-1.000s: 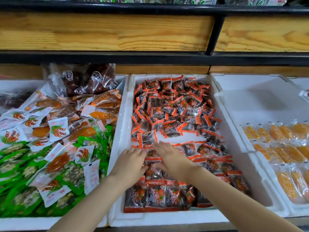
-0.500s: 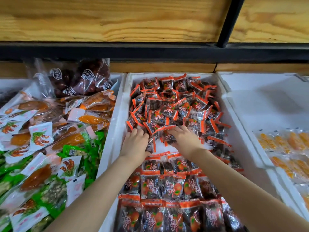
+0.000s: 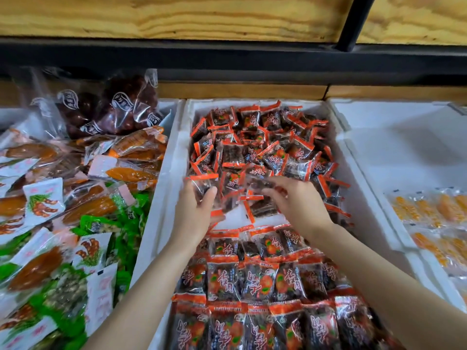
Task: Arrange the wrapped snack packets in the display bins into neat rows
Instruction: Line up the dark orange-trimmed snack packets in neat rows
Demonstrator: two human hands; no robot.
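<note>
Packet (image 3: 201, 185) gripped in L hand (image 3: 194, 214), R hand (image 3: 299, 204) pinching loose pkts (image 3: 260, 183)

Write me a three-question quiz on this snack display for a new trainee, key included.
1. True or false: in the middle bin, the red-edged packets nearest the camera lie in neat rows.
2. Where is the loose heap of those packets? A. at the far end of the middle bin; B. at its near end; C. spread evenly through it.
3. Fill the gap: the green packets lie in the bin to the ____ of the middle one.

Key: 1 true; 2 A; 3 left.
</note>
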